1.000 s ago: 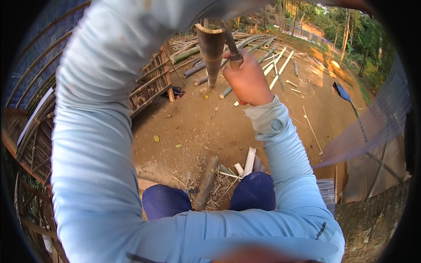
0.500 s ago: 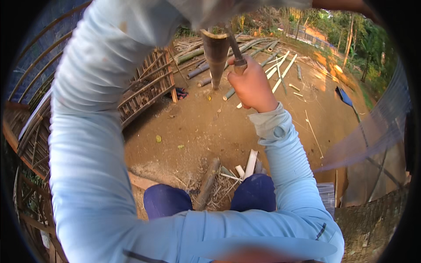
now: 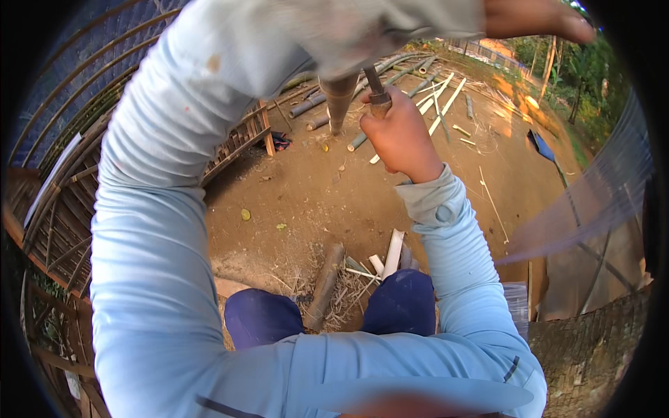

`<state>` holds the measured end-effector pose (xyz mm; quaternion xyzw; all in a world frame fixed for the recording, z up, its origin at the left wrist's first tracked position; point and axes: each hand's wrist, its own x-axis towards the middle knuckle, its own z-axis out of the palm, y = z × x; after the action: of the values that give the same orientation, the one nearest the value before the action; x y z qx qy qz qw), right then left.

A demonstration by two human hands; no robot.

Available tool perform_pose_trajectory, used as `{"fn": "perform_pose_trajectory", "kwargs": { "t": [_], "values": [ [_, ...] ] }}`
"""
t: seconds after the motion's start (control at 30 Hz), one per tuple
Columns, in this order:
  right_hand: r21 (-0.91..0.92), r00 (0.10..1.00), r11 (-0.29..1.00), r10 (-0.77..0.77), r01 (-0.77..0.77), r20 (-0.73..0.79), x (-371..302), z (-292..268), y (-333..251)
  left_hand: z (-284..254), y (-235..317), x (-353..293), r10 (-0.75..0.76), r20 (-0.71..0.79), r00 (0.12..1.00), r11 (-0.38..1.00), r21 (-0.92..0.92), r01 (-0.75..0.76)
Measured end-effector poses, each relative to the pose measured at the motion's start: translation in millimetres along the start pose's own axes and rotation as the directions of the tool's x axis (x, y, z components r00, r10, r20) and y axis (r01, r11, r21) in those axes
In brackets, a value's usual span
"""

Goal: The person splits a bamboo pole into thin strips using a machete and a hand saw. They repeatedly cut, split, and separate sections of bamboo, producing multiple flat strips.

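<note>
My left arm bends up and across the top of the view. My left hand is partly cut off by the top edge, with a finger stretched out to the right and nothing seen in it. My right hand is closed round the wooden handle of a knife. Its dark blade points up, and most of it is hidden behind my left sleeve. Just left of the knife stands an upright bamboo pole, its upper part covered by the same sleeve.
Split bamboo strips and bamboo poles lie on the ground ahead. A bamboo log and shavings lie between my knees. A slatted bamboo frame stands left. Sheer netting hangs right, near a blue-headed tool.
My left forearm has dropped lower across the view, covering more of the bamboo pole and blade. More of my left hand shows at the top right. My right hand keeps its hold.
</note>
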<state>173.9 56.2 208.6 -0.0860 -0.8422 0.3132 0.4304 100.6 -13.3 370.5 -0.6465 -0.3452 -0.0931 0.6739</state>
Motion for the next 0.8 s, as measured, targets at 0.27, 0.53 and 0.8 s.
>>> {"fn": "perform_pose_trajectory", "kwargs": {
  "t": [0.27,0.53,0.8],
  "values": [
    [-0.007,0.988,0.991,0.136,-0.136,-0.071,-12,-19,5,-54,-31,-5,-0.310,-0.138,0.940,0.944,-0.158,0.289],
    [0.002,0.993,0.998,0.057,-0.057,-0.104,-13,-26,11,48,38,-148,-0.904,0.170,0.392,0.109,-0.796,0.595],
    [-0.202,0.977,0.972,-0.152,0.120,-0.150,-12,-27,25,84,80,-145,-0.886,0.223,0.405,-0.012,-0.887,0.462]
  ]
}}
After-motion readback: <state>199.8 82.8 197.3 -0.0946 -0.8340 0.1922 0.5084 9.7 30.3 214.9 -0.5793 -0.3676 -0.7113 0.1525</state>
